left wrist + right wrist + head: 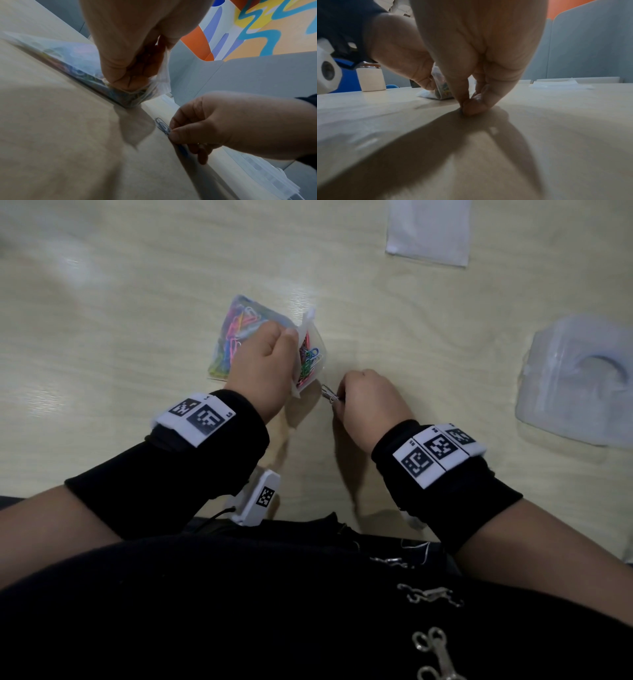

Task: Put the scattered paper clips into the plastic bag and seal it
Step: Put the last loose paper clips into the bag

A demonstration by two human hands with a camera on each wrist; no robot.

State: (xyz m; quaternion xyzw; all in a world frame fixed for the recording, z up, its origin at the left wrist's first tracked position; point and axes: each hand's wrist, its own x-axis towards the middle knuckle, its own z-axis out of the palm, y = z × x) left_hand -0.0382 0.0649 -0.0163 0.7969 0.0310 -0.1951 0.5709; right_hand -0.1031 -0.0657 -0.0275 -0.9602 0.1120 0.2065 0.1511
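A clear plastic bag (pixel 239 326) full of coloured paper clips lies on the pale wooden table (pixel 120 302). My left hand (pixel 263 364) grips the bag's open mouth (pixel 163 78) and holds it up at the bag's right end. Just to the right, my right hand (pixel 363 402) pinches silver paper clips (pixel 328 395) between thumb and finger, low on the table. In the left wrist view the clips (pixel 162 125) stick out of the right hand (pixel 214 127) toward the bag (pixel 56 54). The right wrist view shows my fingertips (pixel 471 106) pressed together on the table, with the bag (pixel 441 88) behind.
A white sheet (pixel 428 231) lies at the far edge. A crumpled clear plastic pack (pixel 579 378) sits at the right. A white cylinder (pixel 370 78) stands at the table's far left. Grey partition panels (pixel 240 81) rise behind the table.
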